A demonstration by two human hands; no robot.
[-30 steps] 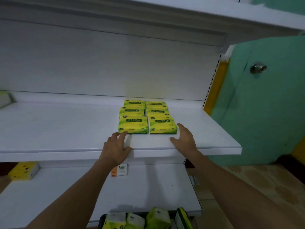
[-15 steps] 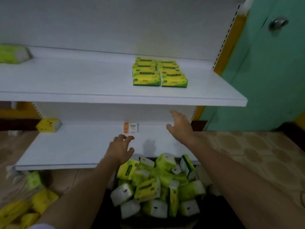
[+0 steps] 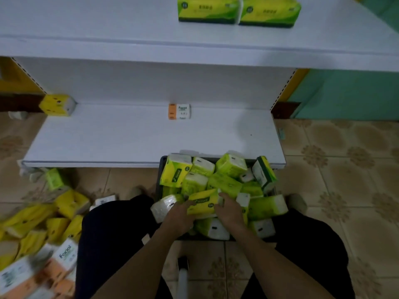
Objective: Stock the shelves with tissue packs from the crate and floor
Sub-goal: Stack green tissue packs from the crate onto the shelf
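Hands: my left hand (image 3: 179,216) and right hand (image 3: 230,212) each curl on one end of a yellow-green pack (image 3: 201,203); the grasp looks shallow, mostly fingertips.
Pack location: on top of the heap at the near edge of the crate (image 3: 160,192); the crate's far edge is under the front edge of the lower shelf (image 3: 129,137).
Risk, slip: the wrapper looks slick, so a fingertip hold may drop it back.
Risk, heap: packs lie loose and tilted, so lifting may tip the white-ended pack (image 3: 164,207) over the crate's left edge.
Risk, floor: floor packs (image 3: 71,201) lie beside my left leg, and a careless step would crush them.
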